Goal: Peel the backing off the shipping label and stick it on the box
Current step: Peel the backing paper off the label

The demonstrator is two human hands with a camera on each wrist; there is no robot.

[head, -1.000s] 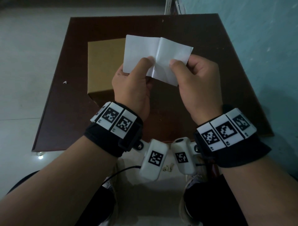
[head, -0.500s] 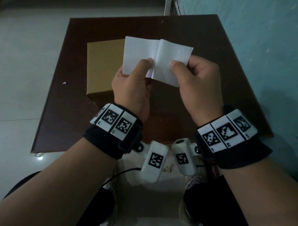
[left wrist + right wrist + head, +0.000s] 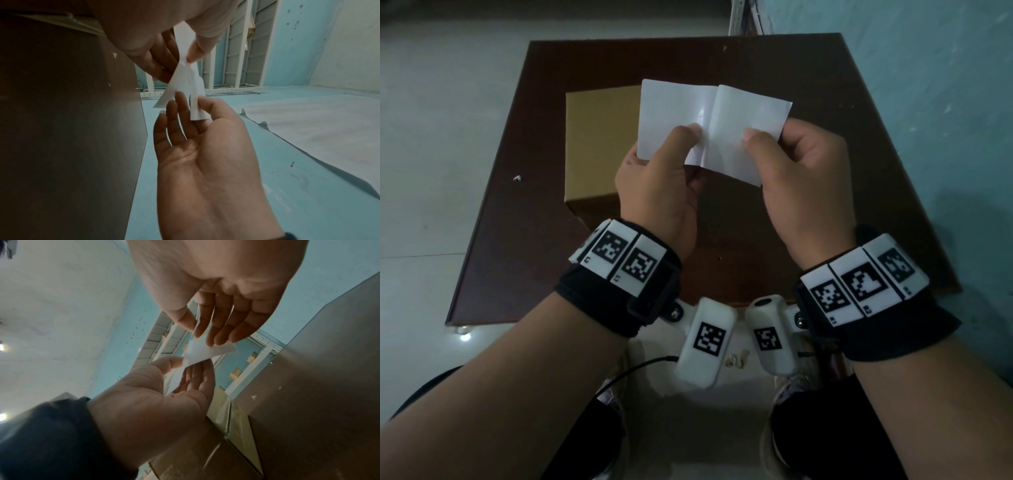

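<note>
A white shipping label [image 3: 722, 116] is held up over the table by both hands. It is bent along a vertical crease in its middle. My left hand [image 3: 685, 137] pinches its left half, thumb on the near face. My right hand [image 3: 753, 137] pinches the glossy right half the same way. In the left wrist view the label [image 3: 180, 81] runs from my left fingers [image 3: 180, 104] up to the right hand's fingertips [image 3: 197, 50]. In the right wrist view the label [image 3: 207, 352] shows edge-on between both hands. The brown cardboard box [image 3: 599, 144] sits on the table behind my left hand, untouched.
The dark brown table [image 3: 808, 68] stands against a teal wall [image 3: 928, 102] on the right. Pale floor [image 3: 431, 137] lies to the left, with a small white scrap [image 3: 517, 177] on it. White metal shelving [image 3: 236, 56] stands beyond the table's far edge.
</note>
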